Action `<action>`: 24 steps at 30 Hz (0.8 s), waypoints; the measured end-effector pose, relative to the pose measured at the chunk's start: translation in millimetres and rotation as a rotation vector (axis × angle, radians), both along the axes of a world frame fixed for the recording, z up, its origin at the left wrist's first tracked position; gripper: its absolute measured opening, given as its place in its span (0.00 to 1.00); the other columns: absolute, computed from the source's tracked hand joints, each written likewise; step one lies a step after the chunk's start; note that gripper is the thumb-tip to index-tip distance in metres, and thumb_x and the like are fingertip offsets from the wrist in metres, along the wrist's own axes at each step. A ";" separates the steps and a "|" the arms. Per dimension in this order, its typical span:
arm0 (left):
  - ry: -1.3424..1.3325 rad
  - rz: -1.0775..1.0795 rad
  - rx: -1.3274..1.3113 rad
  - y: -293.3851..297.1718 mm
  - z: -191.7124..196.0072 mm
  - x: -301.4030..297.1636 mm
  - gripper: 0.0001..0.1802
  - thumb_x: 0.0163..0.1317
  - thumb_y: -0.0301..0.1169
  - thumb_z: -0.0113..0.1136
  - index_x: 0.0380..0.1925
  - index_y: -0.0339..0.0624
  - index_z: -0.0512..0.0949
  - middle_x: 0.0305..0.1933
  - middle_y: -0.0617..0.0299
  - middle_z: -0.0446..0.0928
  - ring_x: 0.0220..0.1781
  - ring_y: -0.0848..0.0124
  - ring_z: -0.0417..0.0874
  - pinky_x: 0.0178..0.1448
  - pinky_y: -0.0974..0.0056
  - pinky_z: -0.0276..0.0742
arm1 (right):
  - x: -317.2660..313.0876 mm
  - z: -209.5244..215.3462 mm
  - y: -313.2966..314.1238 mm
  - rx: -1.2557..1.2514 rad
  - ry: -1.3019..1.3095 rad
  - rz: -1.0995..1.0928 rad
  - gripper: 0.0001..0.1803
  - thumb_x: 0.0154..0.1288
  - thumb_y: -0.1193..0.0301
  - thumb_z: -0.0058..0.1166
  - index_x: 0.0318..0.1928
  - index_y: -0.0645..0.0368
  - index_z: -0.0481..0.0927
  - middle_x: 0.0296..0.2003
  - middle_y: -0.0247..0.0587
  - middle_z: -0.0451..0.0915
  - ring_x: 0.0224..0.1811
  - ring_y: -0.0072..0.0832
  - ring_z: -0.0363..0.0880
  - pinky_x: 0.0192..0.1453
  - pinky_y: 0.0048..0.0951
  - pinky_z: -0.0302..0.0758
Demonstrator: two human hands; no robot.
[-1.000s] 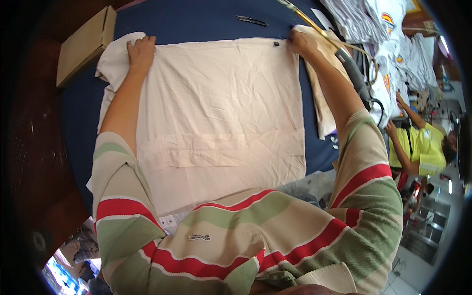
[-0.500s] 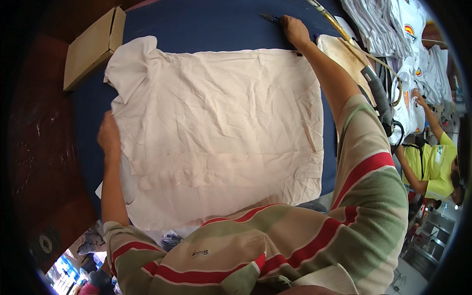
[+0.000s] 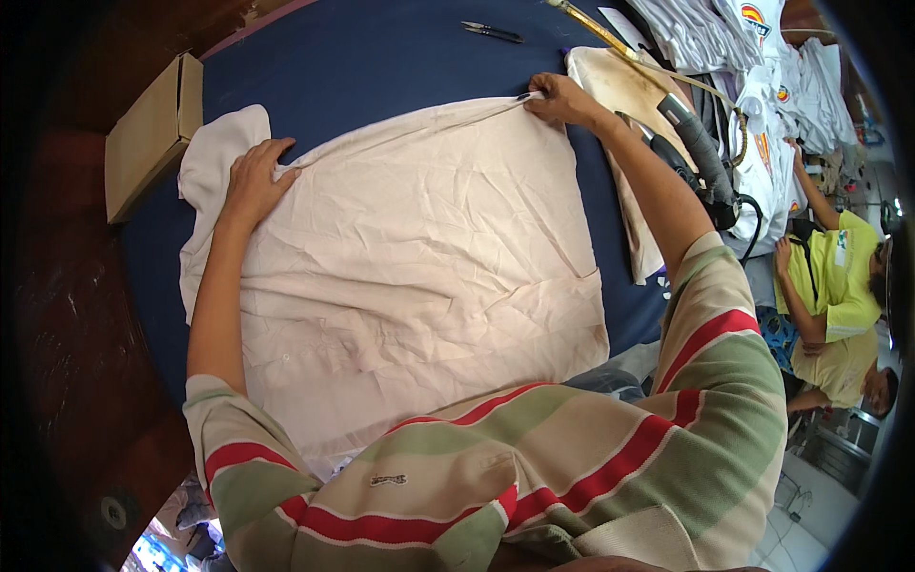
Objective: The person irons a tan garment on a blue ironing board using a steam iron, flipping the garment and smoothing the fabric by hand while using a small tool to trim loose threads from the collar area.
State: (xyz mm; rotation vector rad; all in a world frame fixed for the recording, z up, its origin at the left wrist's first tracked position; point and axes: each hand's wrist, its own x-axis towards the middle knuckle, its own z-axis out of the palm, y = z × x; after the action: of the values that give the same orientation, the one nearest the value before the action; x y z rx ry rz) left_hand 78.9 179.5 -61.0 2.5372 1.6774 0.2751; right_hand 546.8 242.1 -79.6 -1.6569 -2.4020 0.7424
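Note:
A pale cream-pink shirt, wrinkled across its middle, is spread over a dark blue table cover. One sleeve juts out at the far left. My right hand pinches the shirt's far right corner, where a small dark tag shows; the far edge runs taut from there. Near the sleeve, my left hand rests on the cloth with fingers spread and thumb apart. Dark thread snips lie on the cover beyond the shirt, away from both hands.
A cardboard box stands at the left. To the right are a pale pad, an iron with a grey-wrapped handle and a yellowish rod. Behind them lie white printed shirts. A person in yellow works further right.
My right hand has left the snips on the cover and taken the shirt's far right corner. My left hand has moved from the left edge up onto the cloth by the sleeve.

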 end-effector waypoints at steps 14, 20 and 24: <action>-0.037 0.222 -0.237 21.6 -3.7 -8.2 0.19 0.63 0.46 0.49 0.32 0.41 0.77 0.35 0.53 0.80 0.40 0.57 0.79 0.54 0.53 0.64 | 19.9 -15.3 40.5 0.170 -0.055 0.002 0.17 0.58 0.60 0.55 0.38 0.63 0.79 0.33 0.55 0.79 0.38 0.46 0.79 0.43 0.36 0.73; 0.385 0.265 0.012 40.0 -13.2 24.3 0.15 0.64 0.42 0.47 0.45 0.51 0.76 0.47 0.58 0.78 0.51 0.62 0.76 0.59 0.42 0.57 | 23.7 -26.0 44.5 0.295 -0.111 -0.163 0.22 0.58 0.58 0.55 0.46 0.62 0.77 0.39 0.54 0.80 0.42 0.47 0.78 0.47 0.35 0.73; 0.308 0.353 0.374 14.2 -31.8 35.4 0.15 0.61 0.37 0.51 0.49 0.55 0.74 0.53 0.63 0.75 0.54 0.64 0.75 0.60 0.42 0.58 | 13.8 -21.2 19.3 0.079 0.212 -0.319 0.34 0.51 0.61 0.62 0.58 0.61 0.68 0.42 0.51 0.80 0.43 0.40 0.79 0.48 0.33 0.74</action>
State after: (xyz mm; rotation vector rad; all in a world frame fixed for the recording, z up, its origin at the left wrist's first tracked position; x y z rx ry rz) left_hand 114.3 193.7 -92.8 2.6225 2.4020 0.2503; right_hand 560.6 261.4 -100.8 -1.7706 -1.9384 0.7176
